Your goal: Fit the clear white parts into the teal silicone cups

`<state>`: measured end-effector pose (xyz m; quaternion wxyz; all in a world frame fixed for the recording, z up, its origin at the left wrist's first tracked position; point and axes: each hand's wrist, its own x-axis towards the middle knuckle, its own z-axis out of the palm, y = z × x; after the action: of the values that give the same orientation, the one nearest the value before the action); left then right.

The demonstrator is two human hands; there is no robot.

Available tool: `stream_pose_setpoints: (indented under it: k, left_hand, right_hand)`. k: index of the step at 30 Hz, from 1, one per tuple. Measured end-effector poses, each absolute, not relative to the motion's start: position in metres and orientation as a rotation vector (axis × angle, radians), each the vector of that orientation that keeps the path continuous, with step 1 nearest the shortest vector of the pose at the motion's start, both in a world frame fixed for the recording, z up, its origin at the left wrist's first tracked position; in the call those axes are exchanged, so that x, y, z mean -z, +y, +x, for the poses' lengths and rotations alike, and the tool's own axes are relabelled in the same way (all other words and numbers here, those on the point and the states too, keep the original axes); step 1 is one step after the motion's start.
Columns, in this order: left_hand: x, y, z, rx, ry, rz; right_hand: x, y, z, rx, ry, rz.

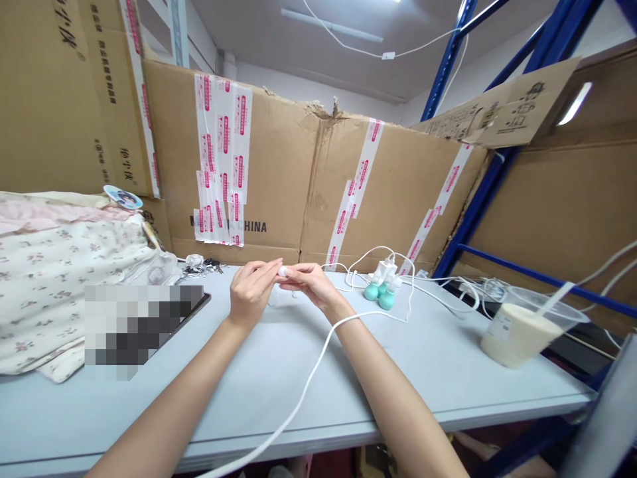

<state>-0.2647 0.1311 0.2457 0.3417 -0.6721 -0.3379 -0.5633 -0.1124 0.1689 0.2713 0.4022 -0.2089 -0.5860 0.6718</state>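
Observation:
My left hand (252,291) and my right hand (314,284) meet above the table, their fingers closed around a small white rounded piece (283,271). Only one end of it shows between the fingertips, so its kind is unclear. Just below the hands, a small clear object (273,297) stands on the table, partly covered by my fingers. To the right sit several small bottles (385,300) with turquoise lower parts and white tops. A white cable (318,364) runs across my right forearm.
A grey table (423,372) lies beneath my arms, with cardboard (279,172) walling its back. Floral cloth (54,285) and a dark-edged, pixelated flat item (149,332) are at left. A plastic cup (520,335) of beige liquid stands at right, near a blue frame (468,219).

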Motion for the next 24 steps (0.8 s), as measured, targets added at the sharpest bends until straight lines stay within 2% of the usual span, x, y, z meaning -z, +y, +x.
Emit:
stream_pose_setpoints:
  k: [12, 20, 24]
  left_hand:
    - [-0.245, 0.129, -0.264, 1.315, -0.933, -1.650]
    - [-0.241, 0.132, -0.256, 1.519, -0.999, -1.787]
    - [-0.241, 0.134, -0.254, 1.560, -1.039, -1.792]
  right_hand:
    - [-0.271, 0.162, -0.123, -1.563, -1.410, -0.519]
    - [-0.260, 0.173, -0.119, -1.828, -1.374, -0.365]
    - [-0.262, 0.174, -0.121, -1.792, -1.342, -0.355]
